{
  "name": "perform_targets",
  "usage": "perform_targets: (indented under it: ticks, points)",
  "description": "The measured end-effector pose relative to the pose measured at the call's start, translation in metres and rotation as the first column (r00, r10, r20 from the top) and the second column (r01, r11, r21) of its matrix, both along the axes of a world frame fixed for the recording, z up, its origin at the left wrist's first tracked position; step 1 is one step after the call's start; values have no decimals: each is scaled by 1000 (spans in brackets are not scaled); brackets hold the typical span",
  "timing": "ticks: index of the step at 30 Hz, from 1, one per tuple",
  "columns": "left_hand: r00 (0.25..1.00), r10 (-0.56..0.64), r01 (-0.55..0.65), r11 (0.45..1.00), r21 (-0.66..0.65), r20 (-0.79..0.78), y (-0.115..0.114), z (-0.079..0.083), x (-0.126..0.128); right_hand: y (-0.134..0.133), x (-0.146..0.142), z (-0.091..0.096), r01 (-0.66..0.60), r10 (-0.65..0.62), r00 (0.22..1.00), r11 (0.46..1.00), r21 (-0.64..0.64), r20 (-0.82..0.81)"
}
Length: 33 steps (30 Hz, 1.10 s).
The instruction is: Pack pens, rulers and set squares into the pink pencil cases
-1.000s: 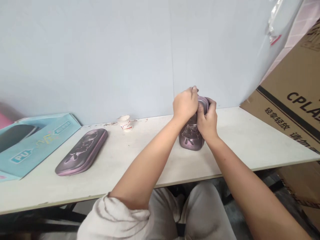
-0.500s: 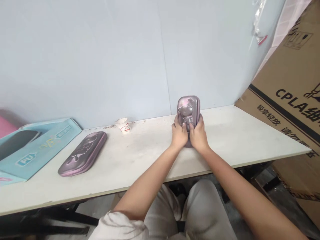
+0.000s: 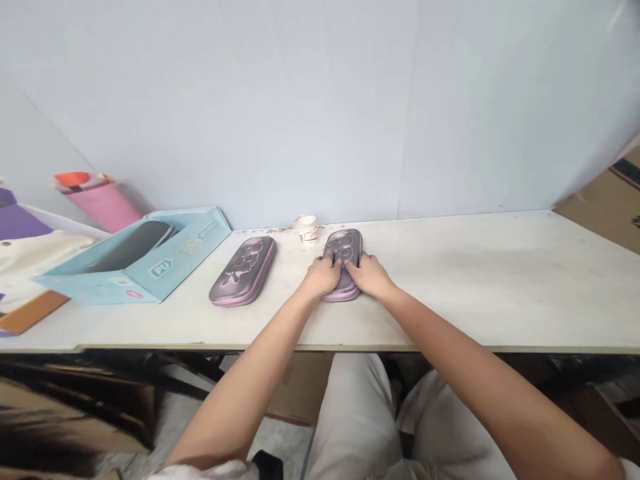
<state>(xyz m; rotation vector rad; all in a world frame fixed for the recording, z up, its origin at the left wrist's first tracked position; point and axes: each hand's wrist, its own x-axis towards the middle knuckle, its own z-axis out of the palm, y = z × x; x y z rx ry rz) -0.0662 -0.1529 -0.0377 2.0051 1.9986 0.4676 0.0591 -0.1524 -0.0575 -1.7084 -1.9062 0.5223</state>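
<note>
A dark metallic purple pencil case point(image 3: 345, 241), with a raised figure on its lid and a pink zip edge, lies flat on the white table. My left hand point(image 3: 323, 273) grips its left side, the thumb resting on the lid. On the opposite side my right hand point(image 3: 371, 273) holds it in the same way, its thumb also on top. Both hands cover the middle of the case. A second, matching pencil case point(image 3: 243, 272) lies to the left, slightly slanted and apart from my hands.
A light blue open box point(image 3: 175, 263) with dark cases inside stands at the left. Behind it leans a pink roll-like object point(image 3: 107, 203). A paper cup point(image 3: 307, 229) stands by the wall. A cardboard box point(image 3: 607, 203) is at the far right, beyond the white table point(image 3: 475, 287).
The pencil case in my hands was tilted up and is now flat on the table, nearer the other case. My view has turned left, showing more of the blue box.
</note>
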Motion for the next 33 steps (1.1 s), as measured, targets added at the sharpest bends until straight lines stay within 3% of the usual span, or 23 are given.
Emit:
perform_targets:
  ticks: [4,7,9,12,15,18,21,25,28,30,32,33]
  points:
    - [989,45,-48,999,-18,-140,8,0,-36,12,-38,-5,-19,19,999,1000,1,31]
    - [968,40,-20,997,81,-246,16,2,-58,25,-55,1,-34,31,997,998,45,70]
    - [945,37,23,984,178,-325,20,6,-76,32,-67,7,-65,43,989,985,160,140]
    - [930,104,6,955,296,-354,26,15,-112,34,-92,16,-204,113,958,913,353,263]
    - [915,286,-181,922,343,-284,32,19,-156,27,-124,19,-389,246,896,837,385,369]
    - [891,419,-393,905,165,-177,34,16,-197,17,-153,17,-575,416,779,773,269,470]
    - [900,435,-436,894,-100,-33,28,14,-224,8,-167,13,-674,530,686,721,160,499]
    - [839,439,-309,871,-382,323,12,16,-236,-1,-165,16,-758,619,603,640,122,502]
    - [747,385,-113,876,-468,542,-1,26,-233,3,-149,34,-822,670,542,548,156,508]
    - [727,266,48,900,-433,633,-9,38,-228,13,-133,54,-795,652,601,545,267,462]
    - [765,94,215,896,-390,637,-13,54,-218,25,-114,75,-661,583,748,618,426,317]
    - [796,-9,299,875,-380,606,-14,63,-211,30,-103,85,-642,604,759,632,434,243]
